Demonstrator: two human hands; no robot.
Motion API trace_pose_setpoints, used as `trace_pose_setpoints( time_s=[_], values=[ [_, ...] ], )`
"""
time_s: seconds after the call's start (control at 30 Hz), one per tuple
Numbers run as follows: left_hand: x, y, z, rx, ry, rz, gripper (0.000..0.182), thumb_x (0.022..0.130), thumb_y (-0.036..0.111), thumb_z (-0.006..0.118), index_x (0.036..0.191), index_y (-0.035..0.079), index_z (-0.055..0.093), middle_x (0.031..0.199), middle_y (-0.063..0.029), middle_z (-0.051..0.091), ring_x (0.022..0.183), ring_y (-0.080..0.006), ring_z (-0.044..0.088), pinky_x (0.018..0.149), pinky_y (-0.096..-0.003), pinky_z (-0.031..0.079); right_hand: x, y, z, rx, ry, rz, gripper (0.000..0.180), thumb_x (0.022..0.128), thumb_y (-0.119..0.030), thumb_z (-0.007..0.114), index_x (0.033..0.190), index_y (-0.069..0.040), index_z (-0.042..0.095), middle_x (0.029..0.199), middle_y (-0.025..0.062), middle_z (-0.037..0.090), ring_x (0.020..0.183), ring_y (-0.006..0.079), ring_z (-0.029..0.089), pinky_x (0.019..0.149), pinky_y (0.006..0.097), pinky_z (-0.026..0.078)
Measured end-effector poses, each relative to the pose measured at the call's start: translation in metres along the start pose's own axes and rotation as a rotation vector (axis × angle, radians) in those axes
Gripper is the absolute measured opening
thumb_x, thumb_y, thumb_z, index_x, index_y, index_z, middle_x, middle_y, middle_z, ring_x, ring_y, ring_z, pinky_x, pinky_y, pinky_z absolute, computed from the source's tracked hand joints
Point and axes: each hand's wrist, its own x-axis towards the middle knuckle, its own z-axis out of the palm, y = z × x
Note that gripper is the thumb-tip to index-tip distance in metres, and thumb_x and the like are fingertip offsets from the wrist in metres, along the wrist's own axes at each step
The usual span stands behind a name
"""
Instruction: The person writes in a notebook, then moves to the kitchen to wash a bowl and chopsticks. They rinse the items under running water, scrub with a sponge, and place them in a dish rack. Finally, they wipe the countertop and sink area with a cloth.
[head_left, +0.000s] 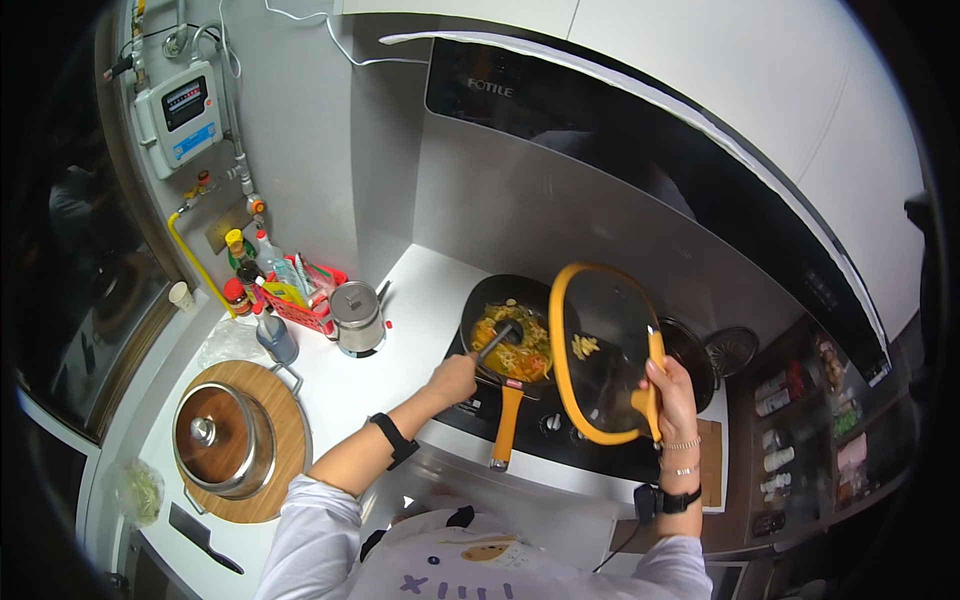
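Observation:
My left hand (452, 380) is closed around the grey handle of a dark ladle (508, 332), whose head rests in the food. That food, yellow-orange with noodle-like strands and vegetable pieces (525, 341), lies in a dark frying pan (480, 296) on the hob (525, 427). The pan's orange handle (507, 427) points towards me. In my right hand (673, 394) is a glass lid with an orange rim (561, 360), held upright by its orange handle beside the pan. Pale yellow pieces (585, 346) show through the glass; what they lie on is unclear.
Left stands a lidded steel pot (259, 480) on a round wooden board (289, 420), near a cleaver (191, 529). Behind are a metal canister (357, 319), a red basket (300, 313) and several bottles. A dark pan (690, 360) is right of the lid; the range hood (637, 142) hangs above.

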Motion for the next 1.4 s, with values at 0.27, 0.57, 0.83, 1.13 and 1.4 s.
trace_pose_setpoints(
  time_s=[0.27, 0.57, 0.83, 1.13, 1.4],
  values=[
    [0.001, -0.008, 0.029, -0.130, 0.048, -0.060, 0.028, 0.087, 0.010, 0.052, 0.110, -0.005, 0.055, 0.083, -0.0288, 0.063, 0.084, -0.0436, 0.063, 0.075, -0.0500, 0.050, 0.154, 0.073, 0.074, -0.041, -0.114, 0.088, 0.012, 0.091, -0.012, 0.060, 0.091, -0.001, 0.054, 0.074, 0.0026, 0.056, 0.063, 0.0112, 0.057, 0.057, 0.0239, 0.047],
    [0.008, -0.020, 0.028, -0.717, -0.167, -0.408, 0.024, 0.094, 0.019, 0.047, 0.099, -0.003, 0.055, 0.073, -0.0206, 0.063, 0.058, -0.0290, 0.061, 0.047, -0.0380, 0.047, 0.210, 0.155, 0.123, -0.056, -0.041, 0.196, 0.011, 0.091, -0.004, 0.057, 0.096, 0.002, 0.049, 0.080, 0.0074, 0.057, 0.069, 0.0160, 0.058, 0.063, 0.0302, 0.047],
    [0.000, -0.010, -0.014, -1.615, -0.217, -0.755, 0.026, 0.097, 0.026, 0.046, 0.102, 0.002, 0.052, 0.077, -0.0142, 0.063, 0.058, -0.0199, 0.059, 0.043, -0.0283, 0.045, 0.209, 0.181, 0.130, -0.026, 0.005, 0.189, 0.011, 0.091, -0.003, 0.056, 0.098, 0.004, 0.051, 0.084, 0.0083, 0.059, 0.071, 0.0159, 0.059, 0.066, 0.0292, 0.047],
    [-0.049, -0.021, -0.012, -1.399, 0.165, -0.661, 0.038, 0.097, 0.029, 0.050, 0.122, 0.002, 0.050, 0.111, -0.0086, 0.057, 0.094, -0.0165, 0.063, 0.075, -0.0285, 0.055, 0.202, 0.215, 0.140, -0.039, 0.097, 0.098, 0.012, 0.091, -0.003, 0.058, 0.098, 0.004, 0.052, 0.085, 0.0074, 0.060, 0.072, 0.0141, 0.059, 0.067, 0.0266, 0.047],
    [-0.135, -0.048, 0.013, -1.428, 0.272, -0.725, 0.033, 0.096, 0.021, 0.051, 0.121, 0.000, 0.053, 0.107, -0.0103, 0.062, 0.092, -0.0186, 0.064, 0.075, -0.0303, 0.054, 0.210, 0.220, 0.113, 0.074, -0.056, 0.189, 0.012, 0.089, -0.009, 0.059, 0.097, -0.001, 0.056, 0.084, 0.0066, 0.061, 0.074, 0.0152, 0.058, 0.069, 0.0281, 0.048]
  ],
)
